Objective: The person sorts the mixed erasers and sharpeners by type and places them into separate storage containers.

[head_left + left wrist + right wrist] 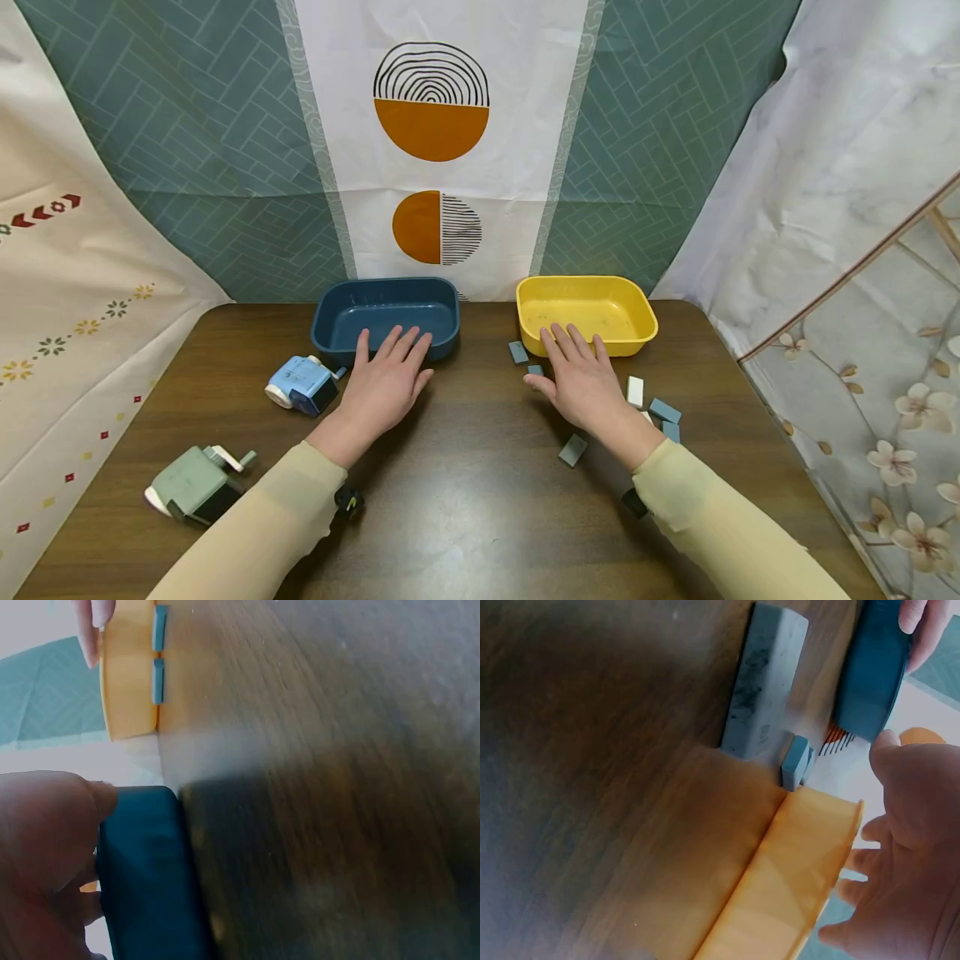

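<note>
Both hands are laid flat on the desk, fingers straight, nothing gripped. Left hand is set just in front of the blue tub; right hand just in front of the yellow tub. Both tubs look empty. Erasers are scattered around the right hand; two pencil sharpeners sit left of the left hand. Judged as nothing sorted yet; all items are left out on the desk.

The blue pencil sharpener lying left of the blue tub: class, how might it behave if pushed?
The blue pencil sharpener looks boxy, so it would probably slide rather than roll. Its protruding handle may catch. The hard-looking casing suggests stiffness.
</note>
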The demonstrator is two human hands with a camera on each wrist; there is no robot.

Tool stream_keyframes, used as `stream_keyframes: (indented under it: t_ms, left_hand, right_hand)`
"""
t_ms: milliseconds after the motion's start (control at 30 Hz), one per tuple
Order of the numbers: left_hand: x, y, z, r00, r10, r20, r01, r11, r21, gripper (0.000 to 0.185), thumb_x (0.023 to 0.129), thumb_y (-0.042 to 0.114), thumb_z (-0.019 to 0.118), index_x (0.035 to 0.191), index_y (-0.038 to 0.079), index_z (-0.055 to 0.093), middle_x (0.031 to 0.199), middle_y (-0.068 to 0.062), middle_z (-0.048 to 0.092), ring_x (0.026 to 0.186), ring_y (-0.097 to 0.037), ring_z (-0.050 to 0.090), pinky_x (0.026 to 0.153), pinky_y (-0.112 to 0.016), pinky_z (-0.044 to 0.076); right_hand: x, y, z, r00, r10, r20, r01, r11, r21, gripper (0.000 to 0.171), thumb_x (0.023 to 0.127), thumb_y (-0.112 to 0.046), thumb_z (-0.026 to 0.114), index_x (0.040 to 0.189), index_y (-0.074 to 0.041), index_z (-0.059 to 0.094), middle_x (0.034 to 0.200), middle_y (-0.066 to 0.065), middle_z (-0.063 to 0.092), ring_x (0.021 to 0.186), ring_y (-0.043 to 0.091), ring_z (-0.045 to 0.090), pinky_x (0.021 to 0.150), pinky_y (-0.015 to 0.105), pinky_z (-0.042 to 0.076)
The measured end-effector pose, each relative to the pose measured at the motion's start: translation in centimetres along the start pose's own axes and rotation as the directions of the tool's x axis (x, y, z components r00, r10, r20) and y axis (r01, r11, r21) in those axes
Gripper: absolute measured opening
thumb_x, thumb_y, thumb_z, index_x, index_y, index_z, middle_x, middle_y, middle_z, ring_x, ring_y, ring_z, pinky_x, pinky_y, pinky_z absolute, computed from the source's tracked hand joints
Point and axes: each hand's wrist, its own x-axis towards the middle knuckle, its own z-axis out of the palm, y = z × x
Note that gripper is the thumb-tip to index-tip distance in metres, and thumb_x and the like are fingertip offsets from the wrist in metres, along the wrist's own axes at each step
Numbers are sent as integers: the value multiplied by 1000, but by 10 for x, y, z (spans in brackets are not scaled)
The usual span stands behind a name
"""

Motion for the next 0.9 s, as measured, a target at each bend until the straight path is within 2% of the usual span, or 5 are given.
stream_keyframes:
  t_ms: [167, 567, 900]
  left_hand:
    - [3, -4, 3, 1000, 14, -10, -14, 1000, -2, 56, 114, 34, 63, 166, 13, 52, 167, -16, 52, 158, -39, 43, 127, -78, 17]
    - [4, -6, 5, 999, 19, 50, -16, 998, -53, 71, 110, 44, 70, 171, 18, 45, 173, -17, 42, 163, -43, 31, 125, -82, 14]
    - [8, -7, 3, 997, 21, 80, -14, 996, -84, 72, 109, 44, 71, 171, 21, 44, 175, -18, 39, 165, -44, 26, 126, -82, 8]
  right_hand:
    - [1, 2, 2, 1000, -1, -5, 1, 1000, 5, 88, 110, -59, 60, 174, -6, 32, 178, 20, 33, 165, 42, 25, 132, 69, 16]
    - [4, 4, 7, 999, -26, -23, 26, 999, 25, 87, 109, -59, 63, 173, -7, 35, 177, 18, 35, 165, 41, 27, 131, 71, 14]
    - [7, -2, 7, 999, -37, -27, 39, 997, 70, 86, 107, -57, 67, 171, -7, 39, 176, 17, 37, 165, 41, 28, 131, 72, 12]
